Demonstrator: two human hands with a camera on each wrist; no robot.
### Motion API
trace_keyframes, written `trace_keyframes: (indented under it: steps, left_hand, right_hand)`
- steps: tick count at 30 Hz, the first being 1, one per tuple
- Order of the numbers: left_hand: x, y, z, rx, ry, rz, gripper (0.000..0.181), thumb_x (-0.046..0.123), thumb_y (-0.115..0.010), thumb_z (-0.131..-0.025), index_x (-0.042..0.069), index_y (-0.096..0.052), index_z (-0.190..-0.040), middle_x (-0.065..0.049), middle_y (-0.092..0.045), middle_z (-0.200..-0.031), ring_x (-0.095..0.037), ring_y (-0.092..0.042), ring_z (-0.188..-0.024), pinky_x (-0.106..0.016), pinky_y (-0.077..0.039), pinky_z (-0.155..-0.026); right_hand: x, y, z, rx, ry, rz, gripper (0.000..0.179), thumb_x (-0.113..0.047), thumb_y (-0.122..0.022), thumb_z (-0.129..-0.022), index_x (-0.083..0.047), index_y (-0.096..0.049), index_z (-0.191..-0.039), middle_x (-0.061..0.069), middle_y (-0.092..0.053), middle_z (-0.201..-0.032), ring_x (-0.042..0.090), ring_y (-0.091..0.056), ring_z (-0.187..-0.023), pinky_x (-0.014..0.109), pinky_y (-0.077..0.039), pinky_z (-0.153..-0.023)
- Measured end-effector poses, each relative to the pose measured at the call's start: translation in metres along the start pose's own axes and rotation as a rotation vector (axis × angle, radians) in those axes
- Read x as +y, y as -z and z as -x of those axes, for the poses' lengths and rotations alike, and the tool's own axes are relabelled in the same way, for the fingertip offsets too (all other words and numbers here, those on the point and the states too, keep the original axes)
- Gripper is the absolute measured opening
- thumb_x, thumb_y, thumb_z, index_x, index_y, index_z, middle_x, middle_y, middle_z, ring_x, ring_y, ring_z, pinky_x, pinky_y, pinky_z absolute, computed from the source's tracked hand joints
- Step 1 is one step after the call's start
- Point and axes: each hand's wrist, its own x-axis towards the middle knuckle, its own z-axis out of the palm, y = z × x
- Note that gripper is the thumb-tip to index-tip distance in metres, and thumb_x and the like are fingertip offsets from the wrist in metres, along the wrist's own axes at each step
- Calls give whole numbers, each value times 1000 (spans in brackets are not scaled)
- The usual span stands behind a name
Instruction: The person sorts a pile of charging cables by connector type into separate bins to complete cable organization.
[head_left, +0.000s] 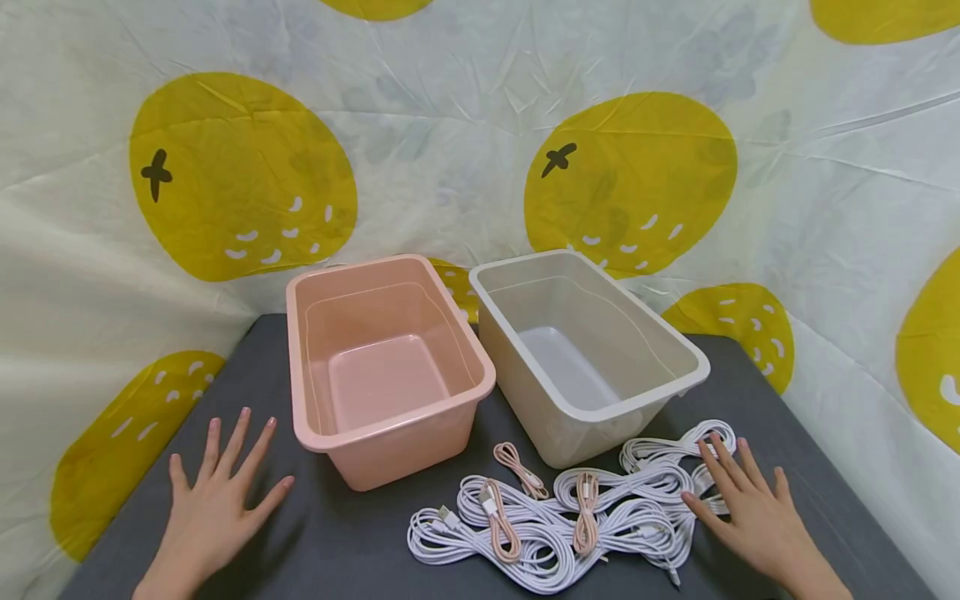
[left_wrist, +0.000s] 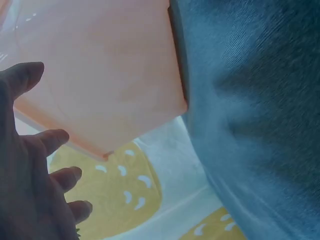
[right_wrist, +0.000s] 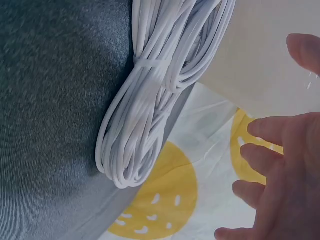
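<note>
Patterned cloth (head_left: 450,58) backs the dark counter (head_left: 352,550), with room left of the pink bin (head_left: 405,458) to the edge; a beige bin (head_left: 588,437) stands right of it, cables (head_left: 540,525) front-right, lower coils partly hidden. Left grip (head_left: 217,508) and right grip (head_left: 753,512): fingers apart.

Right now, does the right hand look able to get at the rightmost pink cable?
Probably yes: the right hand is spread and holds nothing, and the rightmost pink cable lies uncovered on top of the white cables. Only low white coils lie between them.
</note>
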Motion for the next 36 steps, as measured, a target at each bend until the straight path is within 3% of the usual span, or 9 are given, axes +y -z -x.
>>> trace_keyframes:
  steps: [6,14,23,25,27,28,32,34,36]
  left_hand:
    - [0,11,-5,72,-64,40,75,54,-47,-84,32,-7,-143,-3,0,-152,-22,19,-137,-59,23,-97]
    - [9,29,-13,263,-189,162,65,41,-52,-85,27,-24,-141,-2,-21,-149,-13,0,-140,-54,7,-108]
    - [30,44,-25,501,-429,274,59,51,-34,-90,11,-43,-133,-6,-37,-142,-23,-25,-136,-41,-5,-113]
    - [35,46,-27,535,-480,286,60,51,-32,-91,8,-46,-130,-7,-40,-140,-24,-29,-134,-40,-7,-113]
    - [41,48,-30,566,-532,299,59,50,-32,-91,6,-48,-128,-8,-43,-138,-25,-31,-133,-40,-8,-113]
    - [44,48,-31,573,-555,303,59,49,-32,-92,5,-49,-127,-8,-44,-137,-25,-32,-133,-40,-9,-113]
    - [53,47,-36,580,-627,313,58,47,-32,-92,3,-50,-125,-9,-43,-138,-26,-32,-132,-41,-9,-112]
    - [57,45,-38,570,-652,314,57,47,-33,-92,3,-50,-126,-9,-41,-139,-27,-32,-132,-41,-9,-112]
    - [61,43,-39,555,-672,310,57,46,-33,-92,3,-49,-126,-10,-41,-139,-27,-31,-132,-41,-9,-112]
  right_hand:
    - [3,2,1,60,63,41,80,-53,-49,-82,-16,-14,-144,15,-20,-148,14,24,-134,43,30,-95]
    - [4,8,1,182,214,110,77,-47,-61,-76,-18,-29,-140,12,-37,-141,-2,19,-132,26,26,-100]
    - [-1,11,-8,315,425,72,65,-44,-66,-72,-14,-49,-128,6,-44,-136,-4,8,-135,19,17,-105]
    - [-3,10,-10,334,468,62,62,-43,-66,-73,-14,-51,-125,2,-42,-139,-3,4,-136,30,8,-112]
    - [-5,9,-14,337,499,59,60,-42,-66,-72,-14,-53,-124,2,-44,-137,-3,3,-136,28,6,-112]
    - [-6,9,-15,337,509,65,59,-42,-66,-72,-15,-53,-123,3,-45,-136,-3,3,-136,34,0,-113]
    - [-12,7,-23,337,547,84,54,-41,-67,-72,-12,-57,-117,9,-56,-123,-6,7,-134,28,3,-112]
    - [-15,6,-26,344,567,83,51,-42,-65,-74,-11,-59,-114,11,-58,-119,-7,7,-133,41,-14,-107]
    - [-16,3,-29,341,582,75,48,-43,-62,-77,-11,-59,-114,11,-59,-117,-8,7,-133,47,-23,-98]
